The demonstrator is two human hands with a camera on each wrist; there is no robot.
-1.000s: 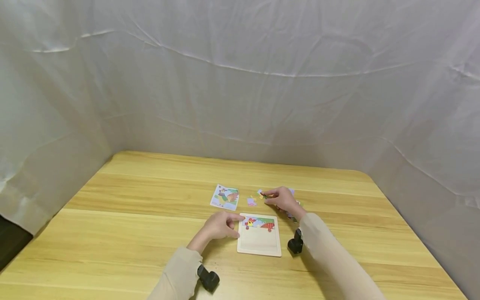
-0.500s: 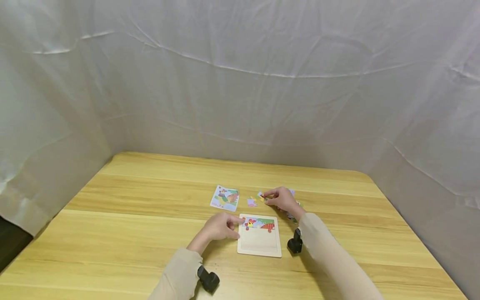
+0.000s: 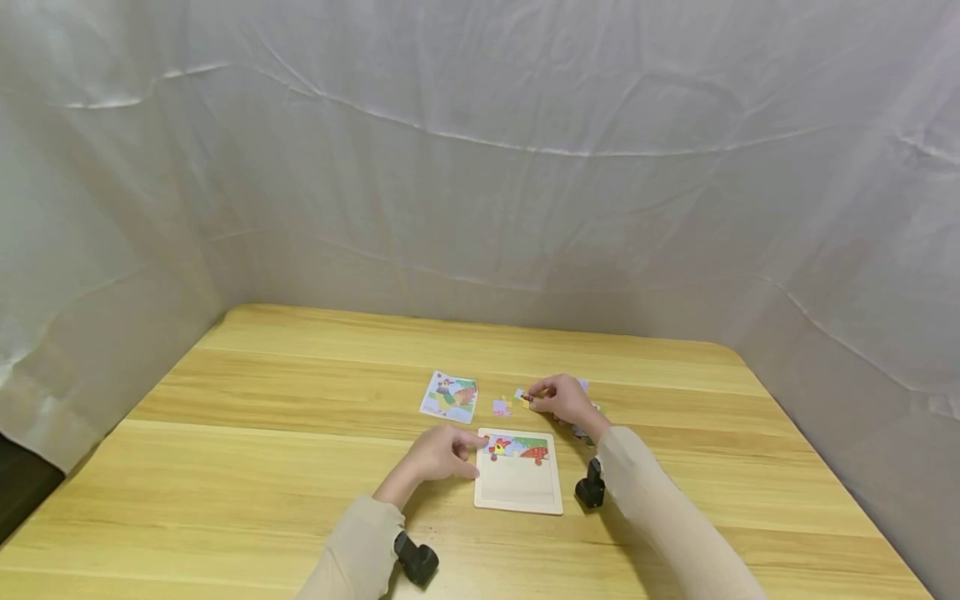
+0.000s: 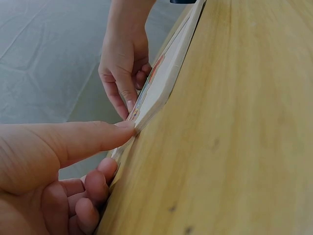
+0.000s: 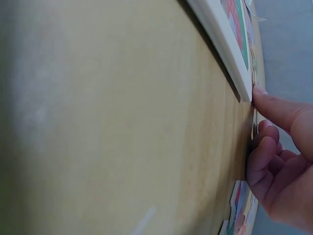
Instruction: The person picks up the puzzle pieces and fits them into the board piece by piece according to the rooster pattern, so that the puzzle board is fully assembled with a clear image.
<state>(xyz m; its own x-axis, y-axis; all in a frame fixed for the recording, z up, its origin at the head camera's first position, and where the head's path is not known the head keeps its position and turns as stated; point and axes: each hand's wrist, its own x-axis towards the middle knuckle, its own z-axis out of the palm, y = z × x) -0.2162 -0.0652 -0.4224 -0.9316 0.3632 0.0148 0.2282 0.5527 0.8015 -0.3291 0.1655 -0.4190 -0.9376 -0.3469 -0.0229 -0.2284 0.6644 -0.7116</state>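
Note:
A square wooden puzzle tray point(image 3: 517, 485) lies on the table, its upper rows filled with a hen picture and its lower part bare. My left hand point(image 3: 441, 452) rests at its left side, the index finger stretched onto the upper left corner and the thumb against the edge. In the left wrist view, the thumb point(image 4: 98, 138) touches the rim. Beyond the tray, my right hand point(image 3: 564, 398) pinches a small jigsaw piece point(image 3: 526, 402) with thumb and index finger, low over the table. Its fingers partly hide that piece. A lilac piece point(image 3: 500, 408) lies just left of it.
A printed picture card point(image 3: 450, 397) of the same hen lies behind the tray, to the left. More loose jigsaw pieces point(image 3: 582, 434) lie under and beside my right hand. Pale cloth point(image 3: 480, 167) hangs behind the wooden table point(image 3: 262, 475).
The piece at my right fingertips has turned and shifted slightly nearer, and the lilac piece beside it has slid a little left. My left hand and the tray stay in place.

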